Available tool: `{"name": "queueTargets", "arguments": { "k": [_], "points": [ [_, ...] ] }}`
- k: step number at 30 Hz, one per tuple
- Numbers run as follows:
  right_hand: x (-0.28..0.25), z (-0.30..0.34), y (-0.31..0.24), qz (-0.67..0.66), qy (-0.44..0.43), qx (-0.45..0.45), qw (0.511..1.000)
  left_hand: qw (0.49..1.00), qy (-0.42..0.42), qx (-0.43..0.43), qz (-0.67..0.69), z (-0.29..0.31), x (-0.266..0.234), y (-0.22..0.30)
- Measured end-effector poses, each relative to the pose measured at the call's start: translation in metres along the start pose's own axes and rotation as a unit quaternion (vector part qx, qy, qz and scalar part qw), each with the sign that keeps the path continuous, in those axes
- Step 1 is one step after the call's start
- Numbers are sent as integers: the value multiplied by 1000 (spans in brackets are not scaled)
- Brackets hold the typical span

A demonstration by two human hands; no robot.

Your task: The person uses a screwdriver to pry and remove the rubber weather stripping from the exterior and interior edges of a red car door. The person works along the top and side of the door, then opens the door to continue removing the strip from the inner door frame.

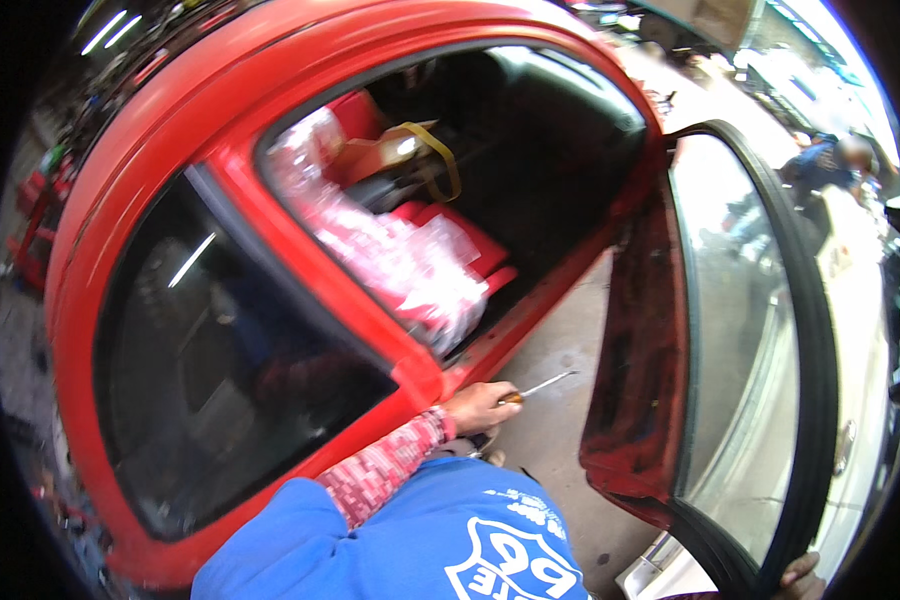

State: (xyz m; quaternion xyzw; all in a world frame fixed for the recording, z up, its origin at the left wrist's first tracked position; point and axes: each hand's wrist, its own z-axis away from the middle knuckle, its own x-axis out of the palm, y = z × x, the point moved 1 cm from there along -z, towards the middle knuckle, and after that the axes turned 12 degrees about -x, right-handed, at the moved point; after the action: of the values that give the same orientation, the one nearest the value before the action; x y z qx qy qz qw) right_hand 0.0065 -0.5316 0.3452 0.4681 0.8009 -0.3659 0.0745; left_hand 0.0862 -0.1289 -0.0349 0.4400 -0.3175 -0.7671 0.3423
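Observation:
My left hand (478, 408), at the end of a red patterned sleeve, is closed round the amber handle of a screwdriver (548, 384). Its metal shaft points right, over the floor between the red car body (430, 375) and its opened door (638, 390). The hand is close beside the lower rear corner of the door opening; whether it touches the body I cannot tell. At the bottom right, the fingers of my right hand (802, 578) are bent round the black edge of the door's window frame (815, 400). The rest of that hand is out of view.
Clear plastic sheeting (400, 270) covers the red seat inside the car. A tan object with a yellow strap (442, 175) lies in the cabin. Beyond the door stands a white vehicle (860, 400). A person in dark blue (820, 165) is farther off.

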Motion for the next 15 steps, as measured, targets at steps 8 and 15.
{"name": "queueTargets", "arguments": {
  "k": [8,15],
  "points": [
    [4,6,-9,-59,123,45,990,968,-56,-64,237,-47,-61,15],
    [10,-11,-22,3,117,102,988,967,-46,-99,229,-71,-77,-6]
  ]
}}
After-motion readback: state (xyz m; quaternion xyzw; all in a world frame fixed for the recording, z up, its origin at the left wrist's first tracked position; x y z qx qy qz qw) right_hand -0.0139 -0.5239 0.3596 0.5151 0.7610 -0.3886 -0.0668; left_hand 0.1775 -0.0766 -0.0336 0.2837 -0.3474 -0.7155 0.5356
